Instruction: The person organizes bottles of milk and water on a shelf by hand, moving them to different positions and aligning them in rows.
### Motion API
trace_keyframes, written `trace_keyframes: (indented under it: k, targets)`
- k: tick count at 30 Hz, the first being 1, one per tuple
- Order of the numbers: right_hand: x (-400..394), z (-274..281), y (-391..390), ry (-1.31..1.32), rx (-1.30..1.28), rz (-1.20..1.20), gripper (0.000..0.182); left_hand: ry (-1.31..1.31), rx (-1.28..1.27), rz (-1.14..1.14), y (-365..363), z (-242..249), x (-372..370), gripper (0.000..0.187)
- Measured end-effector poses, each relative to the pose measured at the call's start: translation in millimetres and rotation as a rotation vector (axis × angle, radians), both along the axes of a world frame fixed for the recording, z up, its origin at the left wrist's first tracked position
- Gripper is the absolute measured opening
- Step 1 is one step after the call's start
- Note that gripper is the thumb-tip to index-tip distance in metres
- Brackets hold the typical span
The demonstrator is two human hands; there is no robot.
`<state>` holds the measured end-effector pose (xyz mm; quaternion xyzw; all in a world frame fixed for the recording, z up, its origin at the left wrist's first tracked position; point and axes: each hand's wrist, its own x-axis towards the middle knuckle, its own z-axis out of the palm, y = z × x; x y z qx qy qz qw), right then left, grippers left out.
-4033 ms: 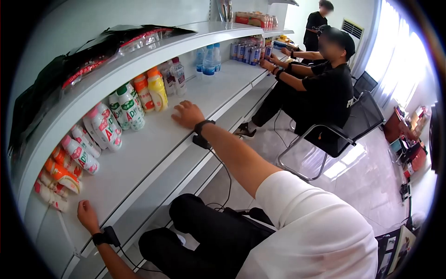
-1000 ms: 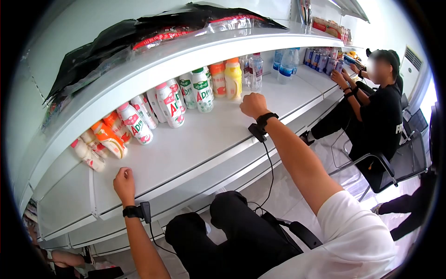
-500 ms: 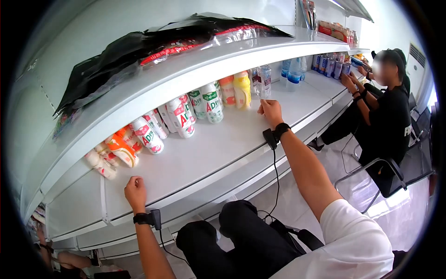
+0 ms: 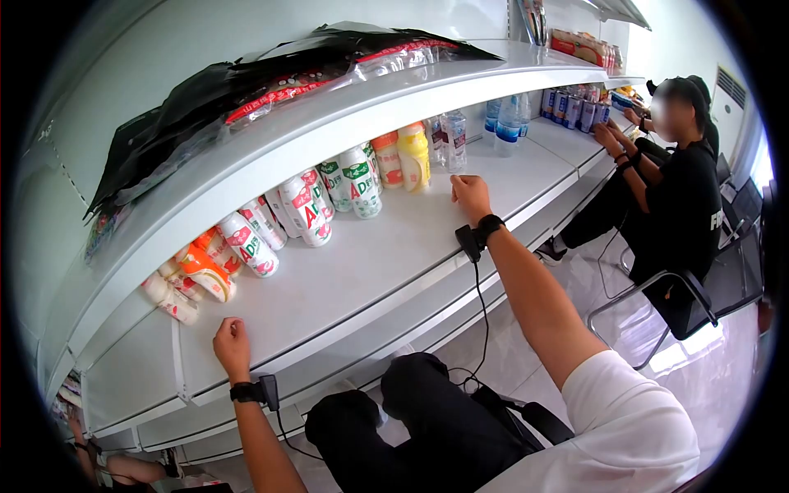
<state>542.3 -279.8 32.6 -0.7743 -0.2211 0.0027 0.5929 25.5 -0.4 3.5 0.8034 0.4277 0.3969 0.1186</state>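
My left hand (image 4: 233, 340) rests at the front of the white shelf (image 4: 345, 283), fingers curled in with nothing showing in them. Closest to it are an orange-labelled bottle (image 4: 205, 274) and a cream-and-pink bottle (image 4: 171, 300). Further right, my right hand (image 4: 471, 200) is also curled closed and holds nothing visible. It lies just in front of a clear water bottle (image 4: 454, 141), apart from it. A yellow bottle (image 4: 413, 158) stands to its left. Between the hands are white bottles with pink labels (image 4: 306, 215) and white bottles with green labels (image 4: 360, 185).
Black plastic wrapping (image 4: 189, 107) lies on the upper shelf (image 4: 345, 100), which overhangs the bottles. Blue-labelled water bottles (image 4: 508, 127) and purple-blue cans (image 4: 574, 111) stand further right. A seated person (image 4: 678, 189) handles the cans. Cables hang from my wrist devices.
The whole view has shifted slightly, so shelf and bottles appear a little further left. Both my hands keep their curled shape and nearly the same place. No bottle has moved on the shelf.
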Motion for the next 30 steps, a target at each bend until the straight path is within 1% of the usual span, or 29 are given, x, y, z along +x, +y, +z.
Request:
trace_keyframes:
  k: [2,5,8,11,12,15,16,18,19,23,25,26,27,28,30]
  targets:
    - [0,-3,4,-0.042,-0.062,0.026,0.040,-0.021,-0.025,-0.009,1,-2,-1,0.014]
    - [-7,3,6,-0.149,-0.270,0.002,0.042,0.011,0.032,-0.005,5,-7,-2,0.014]
    - [-1,0,12,-0.098,-0.326,-0.010,0.039,-0.030,0.000,-0.008,2,-5,-2,0.014]
    - [18,1,16,-0.070,-0.420,0.089,0.038,-0.015,-0.008,-0.004,-2,0,-1,0.015]
    - [21,7,20,0.072,-0.412,0.112,0.038,-0.010,-0.008,-0.005,-1,1,-1,0.015]
    - [57,-12,32,0.304,-0.317,0.222,0.039,-0.001,-0.003,0.000,1,-2,-1,0.015]
    - [61,-13,36,0.331,-0.314,0.228,0.040,0.005,0.010,0.006,2,-2,-1,0.015]
    - [66,-14,37,0.283,-0.346,0.231,0.039,0.021,0.014,0.011,1,-3,-1,0.016]
    - [55,-8,33,0.261,-0.360,0.234,0.039,0.026,0.011,0.014,3,-3,-2,0.016]
    - [35,3,26,0.250,-0.303,0.074,0.037,-0.001,0.000,-0.008,9,-8,-2,0.016]
    - [26,3,17,0.209,-0.266,0.035,0.037,0.018,-0.046,-0.010,4,-2,-1,0.017]
    - [20,2,17,0.175,-0.237,-0.004,0.037,0.026,-0.066,-0.009,2,0,-2,0.017]
    - [19,4,20,0.131,-0.205,-0.040,0.038,0.015,-0.034,-0.012,5,-2,0,0.017]
    - [25,-4,22,0.012,-0.283,-0.069,0.039,0.010,-0.004,-0.014,7,-4,-1,0.016]
    - [27,-10,26,-0.136,-0.338,-0.109,0.039,0.003,0.023,-0.016,8,-7,-2,0.016]
